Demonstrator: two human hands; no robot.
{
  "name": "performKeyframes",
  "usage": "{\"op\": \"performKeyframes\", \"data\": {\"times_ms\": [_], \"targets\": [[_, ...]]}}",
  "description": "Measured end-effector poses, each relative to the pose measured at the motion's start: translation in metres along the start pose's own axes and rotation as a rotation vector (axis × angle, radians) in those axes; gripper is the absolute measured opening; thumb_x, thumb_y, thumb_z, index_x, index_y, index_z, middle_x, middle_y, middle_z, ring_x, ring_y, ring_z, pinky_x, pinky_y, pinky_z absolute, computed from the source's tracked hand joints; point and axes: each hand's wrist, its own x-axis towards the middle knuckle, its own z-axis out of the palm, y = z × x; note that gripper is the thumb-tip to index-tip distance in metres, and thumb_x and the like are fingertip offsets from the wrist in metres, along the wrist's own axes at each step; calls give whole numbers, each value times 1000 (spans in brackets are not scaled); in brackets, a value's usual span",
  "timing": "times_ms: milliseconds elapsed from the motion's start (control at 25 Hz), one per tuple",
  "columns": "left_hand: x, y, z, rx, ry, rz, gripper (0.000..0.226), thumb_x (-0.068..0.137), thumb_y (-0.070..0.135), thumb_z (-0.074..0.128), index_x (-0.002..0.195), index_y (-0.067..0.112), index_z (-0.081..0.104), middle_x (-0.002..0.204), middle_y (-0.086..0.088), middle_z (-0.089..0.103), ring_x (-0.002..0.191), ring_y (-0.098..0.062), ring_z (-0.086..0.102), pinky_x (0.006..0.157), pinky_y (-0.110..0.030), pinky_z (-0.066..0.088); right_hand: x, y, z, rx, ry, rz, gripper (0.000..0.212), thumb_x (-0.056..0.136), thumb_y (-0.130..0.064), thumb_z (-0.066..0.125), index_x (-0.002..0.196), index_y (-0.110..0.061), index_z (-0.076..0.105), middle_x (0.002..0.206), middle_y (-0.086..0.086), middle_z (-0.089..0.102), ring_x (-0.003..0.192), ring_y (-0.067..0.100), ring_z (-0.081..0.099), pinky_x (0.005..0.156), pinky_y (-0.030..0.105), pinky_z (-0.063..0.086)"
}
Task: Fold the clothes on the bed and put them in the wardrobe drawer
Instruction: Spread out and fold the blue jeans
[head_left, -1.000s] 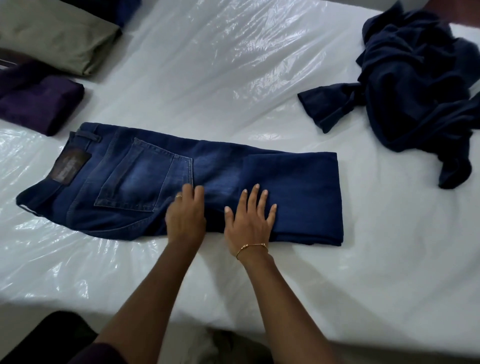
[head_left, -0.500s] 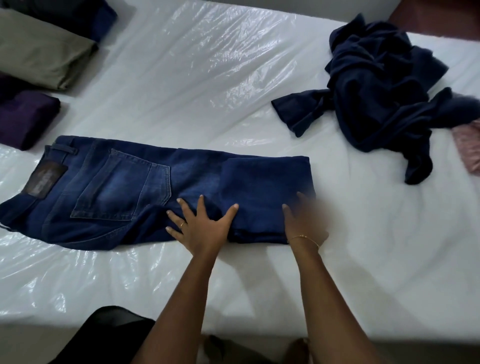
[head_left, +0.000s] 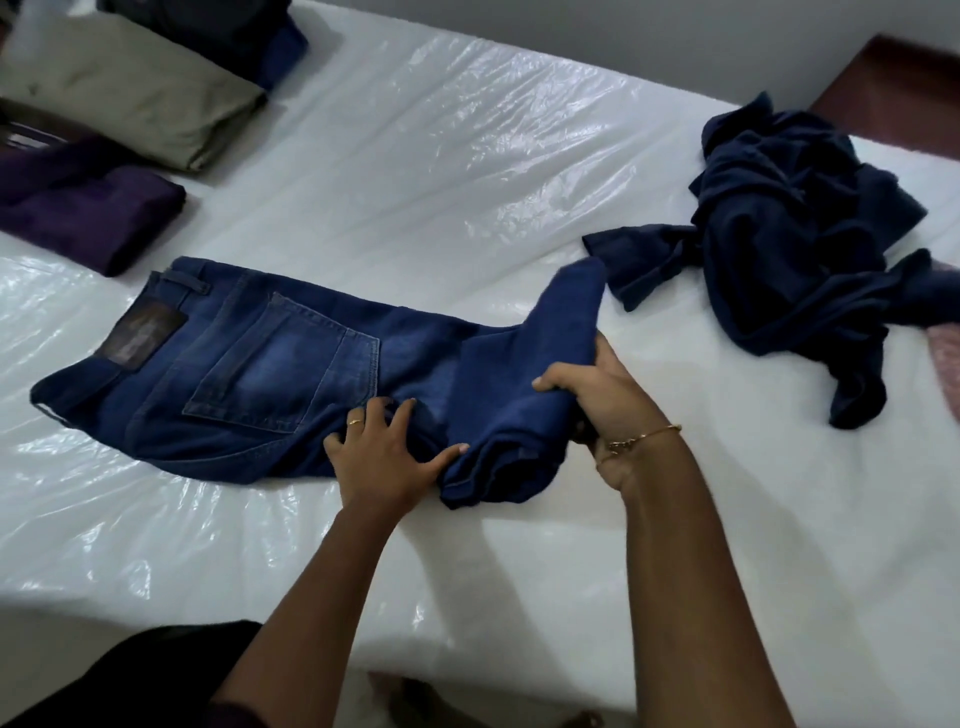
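Note:
A pair of blue jeans (head_left: 249, 364) lies across the bed (head_left: 415, 182), waistband to the left, back pocket up. My left hand (head_left: 387, 457) presses flat on the jeans near their middle, fingers spread. My right hand (head_left: 597, 395) grips the folded leg end of the jeans and holds it lifted off the bed, its far corner sticking up. A crumpled navy garment (head_left: 789, 234) lies unfolded at the right.
Folded clothes sit at the back left: a purple piece (head_left: 88, 208), an olive piece (head_left: 135, 88) and a dark blue piece (head_left: 234, 31) behind it. A pink item (head_left: 945, 358) peeks in at the right edge. Shiny plastic covers the mattress.
My right hand went from lying flat on the folded legs to gripping their end and raising it toward the left. My left hand stayed pressing on the jeans' middle.

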Motion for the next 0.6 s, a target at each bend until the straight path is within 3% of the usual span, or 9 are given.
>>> {"op": "performKeyframes", "data": {"times_ms": [40,120,200,240,320,360,440,520,600], "targets": [[3,-5,-5,-54,-39,23,100,55,79,20,134,23,48,133,-4,46,124,-27,39,92,-43,30,2,-3,26,-54,-30,-44,60,80,2,54,132,-26,41,93,5,60,71,17,56,50,21,46],[2,-18,-21,-346,-83,-8,77,68,58,44,128,11,52,127,-11,52,120,-31,46,89,-37,37,11,-2,82,-209,-39,-86,80,72,-10,58,142,-33,24,117,13,56,89,26,61,65,29,51],[3,-35,-40,-952,-144,-261,42,91,17,51,127,-3,49,119,-17,59,113,-30,57,73,-23,47,20,4,135,-412,-43,-62,94,67,-22,57,145,-38,7,148,15,31,110,35,56,89,41,51],[4,-47,-51,-1260,-197,-401,34,97,4,42,129,-6,46,110,-13,64,102,-22,64,63,-15,49,23,9,160,-498,-67,-22,94,72,-22,56,147,-36,1,155,14,12,115,37,53,95,44,48],[8,-75,-68,-1624,-228,-514,32,101,17,34,124,3,52,84,-1,72,74,-11,68,54,-15,51,30,27,197,-581,-97,44,87,84,-18,55,149,-27,-4,155,13,-16,121,39,48,99,43,45],[13,-92,-74,-1671,-221,-499,33,100,27,36,116,10,59,85,-1,73,75,-11,68,60,-19,53,33,36,213,-589,-104,65,85,87,-21,54,149,-24,-3,153,13,-24,124,39,44,101,42,43],[25,-116,-79,-1562,-233,-413,36,95,40,44,112,13,63,106,-8,71,94,-16,67,78,-27,53,44,51,233,-595,-91,95,79,91,-33,52,150,-19,0,151,11,-31,131,36,38,103,40,41],[34,-123,-72,-1299,-203,-283,38,93,40,50,118,13,60,113,-7,67,104,-17,62,86,-28,49,54,58,237,-551,2,77,65,96,-36,44,149,-16,13,155,11,-18,133,32,35,106,36,36],[42,-122,-61,-1058,-96,-156,32,93,27,55,120,10,57,115,-5,64,103,-15,60,88,-27,47,58,65,226,-600,252,-57,50,98,-31,40,145,-16,31,158,9,7,133,30,32,103,34,29]]}}
